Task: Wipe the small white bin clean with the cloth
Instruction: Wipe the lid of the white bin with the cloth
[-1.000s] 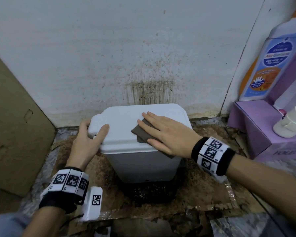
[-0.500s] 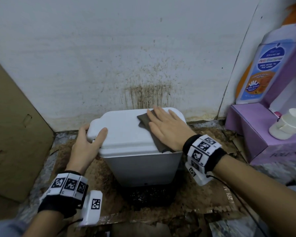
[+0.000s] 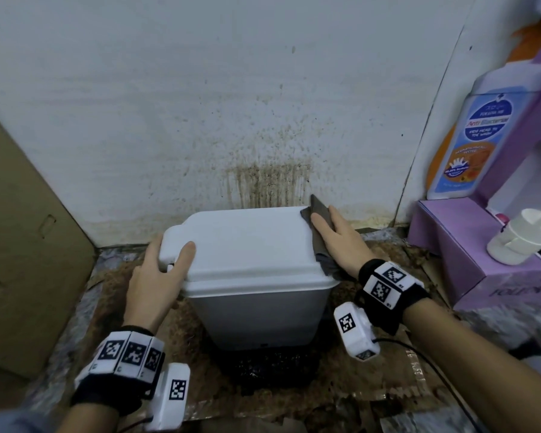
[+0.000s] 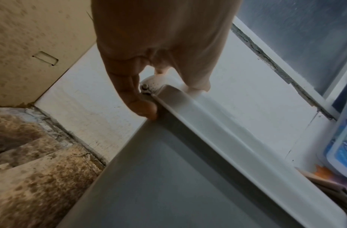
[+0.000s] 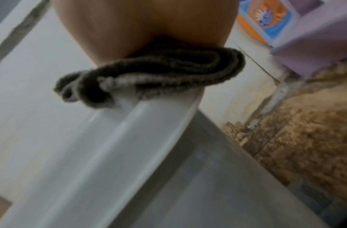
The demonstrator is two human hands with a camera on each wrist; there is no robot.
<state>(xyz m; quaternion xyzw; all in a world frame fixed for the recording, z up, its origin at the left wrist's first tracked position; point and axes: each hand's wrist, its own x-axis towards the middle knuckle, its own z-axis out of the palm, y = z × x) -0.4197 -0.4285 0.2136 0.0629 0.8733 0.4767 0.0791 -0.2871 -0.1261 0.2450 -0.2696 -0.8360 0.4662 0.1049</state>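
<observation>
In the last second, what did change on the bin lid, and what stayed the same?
The right hand slid the cloth from the middle of the bin lid to its right edge, where the cloth now drapes over the rim. It keeps pressing with flat fingers. The left hand stays gripping the lid's left corner; the bin has not moved.

Left hand (image 3: 156, 276) is gripping the near-left corner of the bin lid (image 3: 247, 242), thumb lying on top and fingers (image 4: 141, 108) curling down round the corner edge. Right hand (image 3: 338, 242) is lying flat, fingers straight, pressing the cloth (image 3: 320, 232) against the lid's right edge. Both forearms are reaching forward, wrists wearing marker bands. Right thumb position appears hidden; blurred wrist view.
</observation>
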